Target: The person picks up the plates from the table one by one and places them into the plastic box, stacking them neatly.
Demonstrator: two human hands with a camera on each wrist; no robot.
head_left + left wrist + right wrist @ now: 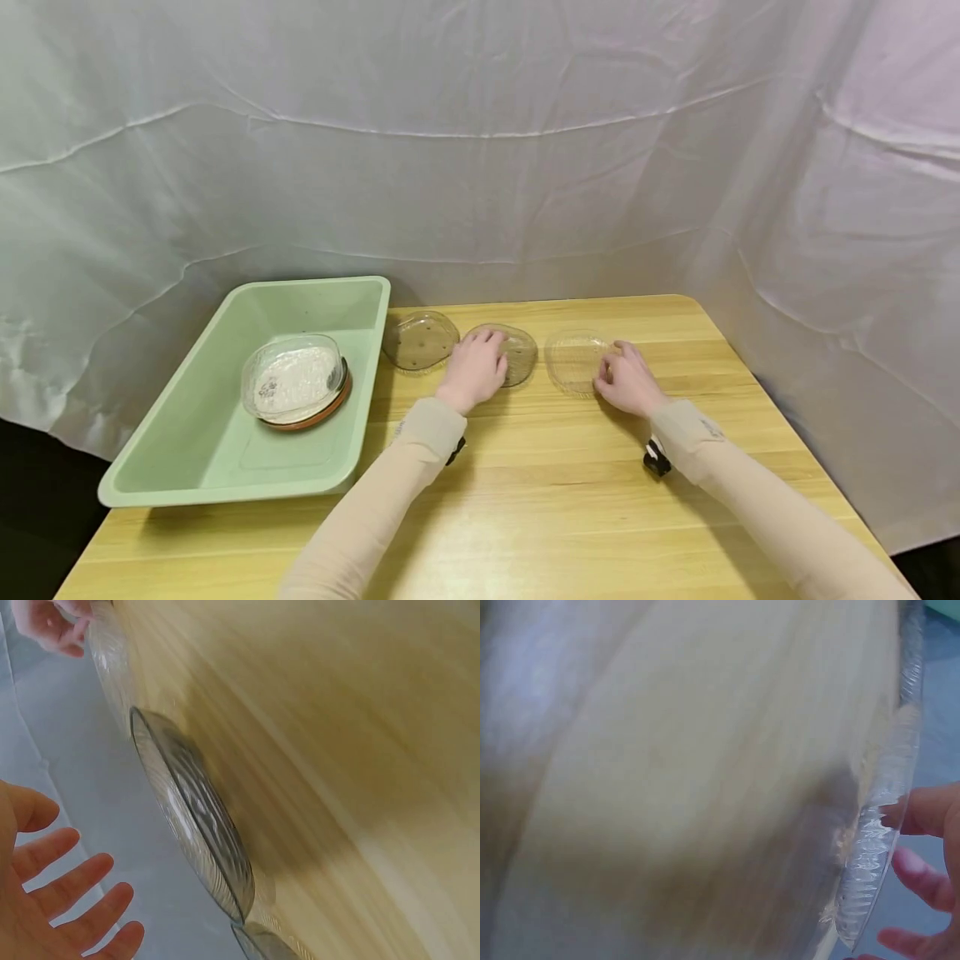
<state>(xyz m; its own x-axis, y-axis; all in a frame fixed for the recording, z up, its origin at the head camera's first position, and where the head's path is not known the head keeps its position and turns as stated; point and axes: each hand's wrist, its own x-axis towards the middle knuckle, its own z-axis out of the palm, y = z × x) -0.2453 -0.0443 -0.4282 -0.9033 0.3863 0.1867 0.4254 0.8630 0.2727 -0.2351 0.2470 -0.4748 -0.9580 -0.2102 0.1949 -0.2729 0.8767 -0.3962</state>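
Three shallow glass plates stand in a row on the table. My left hand (476,367) is over the smoky middle plate (521,357); in the left wrist view its fingers (86,881) are spread and apart from the ribbed smoky plate (199,817). A darker smoky plate (420,342) lies to the left. At the right end, my right hand (628,379) holds the near-right rim of the clear plate (576,360). In the right wrist view the thumb (922,812) overlaps the ribbed wall of the clear plate (868,859), with the other fingers beside its rim.
A pale green basin (187,417) stands at the left of the wooden table (540,517). Inside it is a stack with a clear square glass dish (294,379) on top and a reddish-brown rim (315,417) below. A grey-white curtain (480,192) hangs behind the table.
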